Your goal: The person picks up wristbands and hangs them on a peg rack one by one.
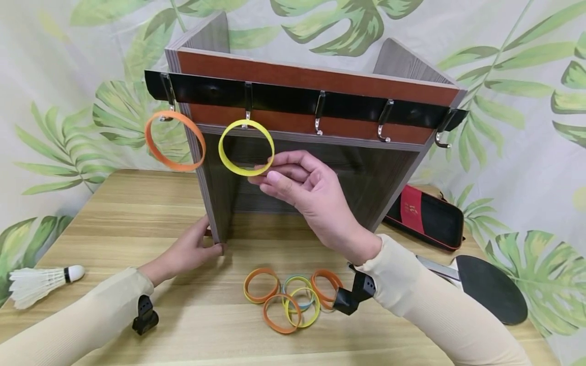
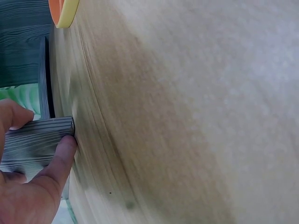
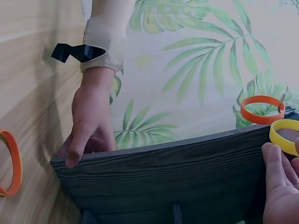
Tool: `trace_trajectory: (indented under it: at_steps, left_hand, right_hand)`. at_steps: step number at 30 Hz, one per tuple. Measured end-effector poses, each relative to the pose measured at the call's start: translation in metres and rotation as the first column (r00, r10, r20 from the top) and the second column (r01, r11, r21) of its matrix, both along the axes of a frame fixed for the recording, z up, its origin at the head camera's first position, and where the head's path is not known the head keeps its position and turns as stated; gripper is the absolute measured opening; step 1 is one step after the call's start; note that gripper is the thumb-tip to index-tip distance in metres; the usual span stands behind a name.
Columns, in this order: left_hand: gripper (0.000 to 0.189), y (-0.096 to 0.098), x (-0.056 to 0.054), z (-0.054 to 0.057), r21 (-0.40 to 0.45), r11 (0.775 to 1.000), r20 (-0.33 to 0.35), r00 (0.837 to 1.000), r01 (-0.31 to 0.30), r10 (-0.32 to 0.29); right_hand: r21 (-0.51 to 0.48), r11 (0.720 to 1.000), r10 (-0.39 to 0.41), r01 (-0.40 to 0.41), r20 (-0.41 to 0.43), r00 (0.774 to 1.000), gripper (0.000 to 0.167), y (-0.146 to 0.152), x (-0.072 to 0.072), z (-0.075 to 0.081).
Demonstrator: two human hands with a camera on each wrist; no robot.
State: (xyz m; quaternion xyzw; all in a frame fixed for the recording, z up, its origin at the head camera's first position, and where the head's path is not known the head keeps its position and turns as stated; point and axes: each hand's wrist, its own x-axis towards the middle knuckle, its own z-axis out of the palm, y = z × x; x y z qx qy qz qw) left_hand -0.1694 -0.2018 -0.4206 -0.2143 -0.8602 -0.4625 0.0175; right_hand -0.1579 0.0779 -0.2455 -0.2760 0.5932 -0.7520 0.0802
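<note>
My right hand pinches a yellow wristband at its lower right side. The band's top overlaps the second hook from the left on a black hook rail. From the leftmost hook hangs an orange wristband. The rail runs across the front of a grey wooden shelf with a reddish-brown strip. Low down, my left hand grips the shelf's left side panel near the tabletop. In the left wrist view, its thumb and fingers lie on opposite faces of that panel.
Several orange, yellow and teal wristbands lie overlapping on the wooden table before the shelf. A shuttlecock is at the far left. On the right are a black-and-red case and a table tennis paddle. Behind hangs a leaf-patterned cloth.
</note>
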Motion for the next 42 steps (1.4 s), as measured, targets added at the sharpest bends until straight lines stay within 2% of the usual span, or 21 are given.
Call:
trace_trajectory:
  at_steps: [8,13,19,23,25,27,30,35,38,42]
  left_hand:
    - [0.075,0.000,-0.001,-0.001,-0.011,1.000,-0.015,1.000,-0.006,0.005]
    - [0.075,0.001,-0.001,0.000,-0.030,0.999,-0.013,1.000,-0.014,0.013]
    - [0.076,0.001,-0.002,0.001,-0.040,0.999,-0.019,1.000,-0.012,0.011]
    - [0.075,0.002,-0.002,0.001,-0.037,0.999,-0.015,1.000,-0.012,0.011]
    - [0.074,0.002,-0.002,0.001,-0.034,0.999,-0.010,1.000,-0.012,0.012]
    - [0.073,0.001,-0.002,0.001,-0.035,0.999,-0.009,1.000,-0.014,0.014]
    - [0.073,0.000,-0.001,0.002,-0.034,0.999,-0.013,1.000,-0.018,0.018]
    - [0.075,0.000,-0.001,0.002,-0.038,0.999,0.001,1.000,-0.025,0.025]
    - [0.075,0.001,0.000,0.002,-0.043,0.999,0.017,0.999,-0.028,0.029]
    - [0.076,0.002,0.000,0.003,-0.041,0.999,0.028,0.999,-0.029,0.030]
  right_hand:
    - [0.096,0.995,0.020,-0.021,0.016,1.000,0.024,0.006,-0.004,-0.007]
    - [0.186,0.982,0.011,-0.019,0.042,0.999,0.024,0.013,-0.007,-0.019]
    - [0.289,0.955,0.041,-0.065,0.091,0.995,0.026,0.020,-0.011,-0.044]
    - [0.375,0.919,0.089,-0.125,0.111,0.990,0.026,0.026,-0.010,-0.060]
    - [0.434,0.888,0.121,-0.155,0.104,0.987,0.025,0.029,-0.008,-0.067]
    - [0.509,0.842,0.155,-0.176,0.084,0.984,0.022,0.033,-0.006,-0.073]
    - [0.611,0.764,0.217,-0.207,0.059,0.974,0.017,0.037,-0.003,-0.078]
    - [0.724,0.637,0.302,-0.266,0.083,0.950,0.011,0.044,0.004,-0.089]
    - [0.781,0.564,0.321,-0.268,0.091,0.943,0.010,0.048,0.010,-0.095]
    - [0.845,0.485,0.320,-0.224,0.067,0.945,0.009,0.052,0.018,-0.101]
